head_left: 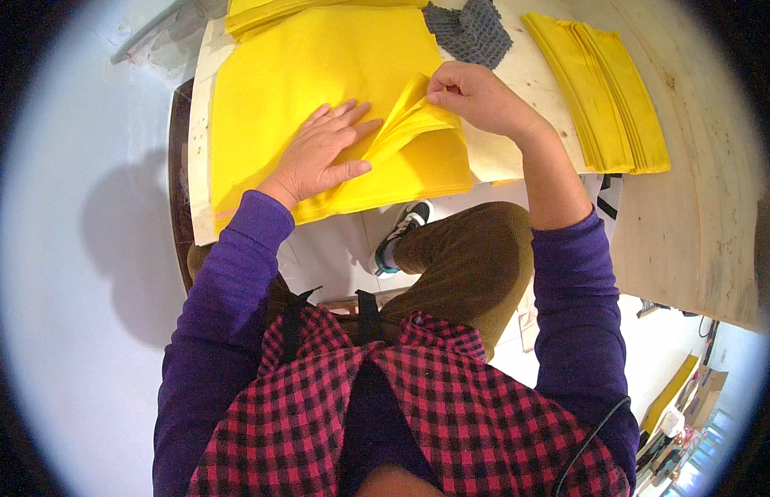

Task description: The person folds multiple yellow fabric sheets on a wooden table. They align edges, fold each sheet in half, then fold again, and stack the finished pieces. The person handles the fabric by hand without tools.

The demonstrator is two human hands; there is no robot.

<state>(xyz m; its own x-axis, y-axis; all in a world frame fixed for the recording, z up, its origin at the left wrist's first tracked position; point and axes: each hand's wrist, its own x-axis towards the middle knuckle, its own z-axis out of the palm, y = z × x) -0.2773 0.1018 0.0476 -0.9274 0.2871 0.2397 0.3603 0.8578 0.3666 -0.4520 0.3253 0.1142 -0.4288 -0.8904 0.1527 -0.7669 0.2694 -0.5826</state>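
Observation:
A large sheet of yellow fabric [368, 50] lies on the pale wooden table [505, 153] in front of me, with more yellow layers beneath it. My left hand [323, 153] rests flat on the fabric, its fingers spread toward the far right. My right hand [464, 91] pinches the lifted near-right corner of the top layer between thumb and fingers. That corner is folded up and back, forming loose creases between my two hands. Under the raised part, another yellow layer stays flat along the table's near edge.
A crumpled dark grey knitted cloth [476, 33] lies beyond my right hand. On the right stands a neat stack of folded yellow fabric [605, 95]. More folded yellow fabric [277, 16] lies at the far left. A white wall [87, 224] borders the table on the left.

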